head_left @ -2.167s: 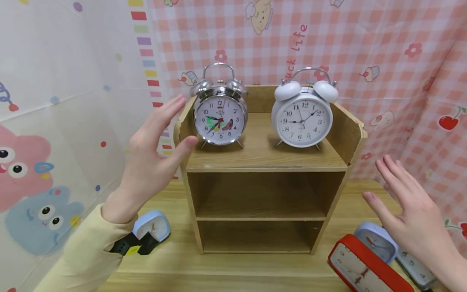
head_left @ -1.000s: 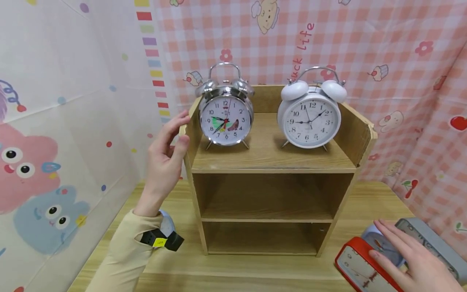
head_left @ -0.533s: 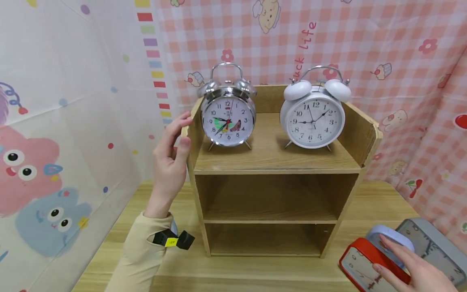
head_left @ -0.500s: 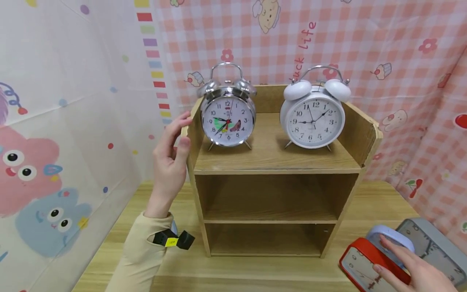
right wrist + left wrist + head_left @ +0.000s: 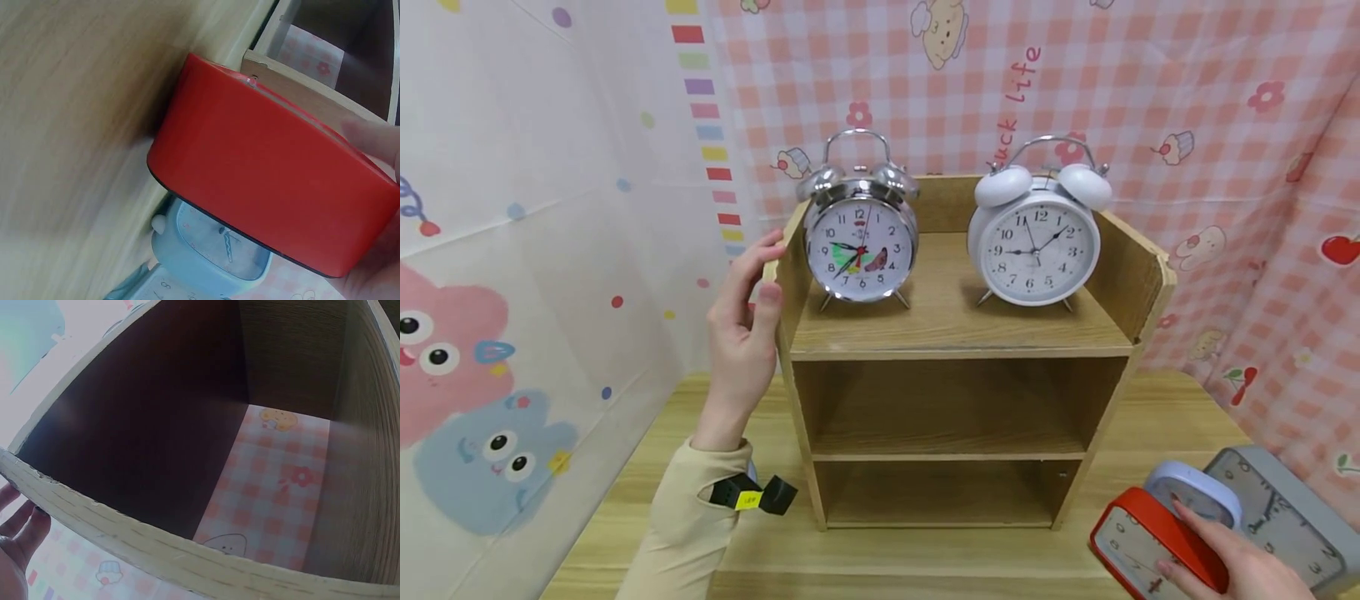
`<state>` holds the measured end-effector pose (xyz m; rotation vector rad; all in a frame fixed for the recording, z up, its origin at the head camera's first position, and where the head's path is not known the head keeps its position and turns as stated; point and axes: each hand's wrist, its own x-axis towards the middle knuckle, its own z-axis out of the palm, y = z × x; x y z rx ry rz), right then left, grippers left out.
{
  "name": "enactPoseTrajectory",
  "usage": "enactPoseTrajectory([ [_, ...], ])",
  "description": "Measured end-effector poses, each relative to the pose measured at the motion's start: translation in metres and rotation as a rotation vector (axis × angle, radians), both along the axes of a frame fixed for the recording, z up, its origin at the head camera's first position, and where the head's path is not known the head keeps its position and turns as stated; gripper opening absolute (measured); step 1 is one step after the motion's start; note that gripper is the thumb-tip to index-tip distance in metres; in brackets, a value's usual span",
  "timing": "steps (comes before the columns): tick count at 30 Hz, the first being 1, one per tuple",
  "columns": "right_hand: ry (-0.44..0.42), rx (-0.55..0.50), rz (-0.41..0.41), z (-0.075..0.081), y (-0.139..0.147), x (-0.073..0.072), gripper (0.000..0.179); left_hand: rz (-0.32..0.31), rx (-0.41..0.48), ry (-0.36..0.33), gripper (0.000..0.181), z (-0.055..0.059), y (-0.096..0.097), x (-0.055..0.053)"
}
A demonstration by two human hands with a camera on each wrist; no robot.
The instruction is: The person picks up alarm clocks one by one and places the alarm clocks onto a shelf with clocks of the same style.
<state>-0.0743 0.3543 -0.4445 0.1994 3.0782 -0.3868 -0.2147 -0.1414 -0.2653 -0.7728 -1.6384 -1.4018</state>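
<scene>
On the right my right hand [image 5: 1255, 571] grips a red alarm clock [image 5: 1183, 533] on the table. The right wrist view shows the thumb along one long edge of the red case, with other fingers on the opposite side, partly hidden. My left hand [image 5: 737, 346] rests its fingertips against the upper left side of a small wooden shelf unit [image 5: 962, 350], fingers loosely bent. In the left wrist view those fingertips touch the wooden edge. A silver twin-bell alarm clock [image 5: 861, 250] and a white twin-bell alarm clock [image 5: 1033, 250] stand upright on the top shelf.
A light-blue clock [image 5: 1213, 492] and a larger grey clock [image 5: 1311, 508] lie close behind the red one. Patterned cloths surround the wooden tabletop [image 5: 925, 567]. My left forearm mostly hides another blue object. A black strap [image 5: 778, 496] with a yellow label circles the left wrist.
My left hand has come down from beside the silver clock to the shelf's side edge. The right hand has lowered from above the clocks and now grips the red one.
</scene>
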Motion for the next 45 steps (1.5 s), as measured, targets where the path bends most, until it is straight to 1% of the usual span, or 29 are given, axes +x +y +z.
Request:
enactPoseTrajectory([
  [5, -0.013, 0.021, 0.011, 0.002, -0.002, 0.001, 0.084, 0.011, 0.001, 0.004, 0.065, -0.001, -0.001, 0.0],
  [7, -0.033, 0.016, 0.01, 0.004, -0.003, 0.001, 0.084, 0.016, 0.003, 0.007, 0.066, 0.0, -0.001, 0.001],
  [11, -0.048, 0.013, -0.002, 0.005, -0.002, 0.001, 0.086, 0.019, 0.009, 0.013, 0.066, 0.0, -0.001, 0.001],
  [16, -0.04, 0.006, -0.023, -0.001, 0.0, 0.0, 0.088, 0.021, 0.015, 0.021, 0.066, 0.0, -0.002, 0.002],
  [21, -0.021, 0.007, -0.018, -0.006, 0.002, -0.002, 0.089, 0.018, 0.016, 0.029, 0.066, 0.0, -0.003, 0.001],
  [24, -0.055, 0.008, -0.017, -0.006, 0.004, -0.003, 0.091, 0.009, 0.015, 0.03, 0.065, 0.0, -0.002, 0.0],
  [28, -0.114, -0.015, -0.036, -0.004, 0.006, -0.002, 0.094, -0.006, 0.015, 0.025, 0.064, -0.001, -0.001, -0.001],
  [31, -0.13, -0.034, -0.049, -0.006, 0.008, -0.001, 0.096, -0.011, 0.013, 0.023, 0.061, -0.001, 0.0, -0.002],
  [36, -0.099, -0.052, -0.044, -0.014, 0.011, 0.0, 0.096, -0.009, 0.006, 0.019, 0.062, -0.003, 0.001, -0.002],
  [40, -0.035, -0.036, -0.034, -0.017, 0.01, 0.003, 0.093, -0.01, 0.006, 0.014, 0.062, -0.002, 0.001, -0.002],
  [42, 0.001, -0.015, -0.019, -0.015, 0.008, 0.005, 0.091, -0.011, 0.007, 0.015, 0.061, -0.002, 0.001, -0.002],
  [45, 0.037, 0.012, 0.008, -0.008, 0.004, 0.009, 0.089, -0.01, 0.009, 0.019, 0.061, -0.002, 0.0, -0.002],
])
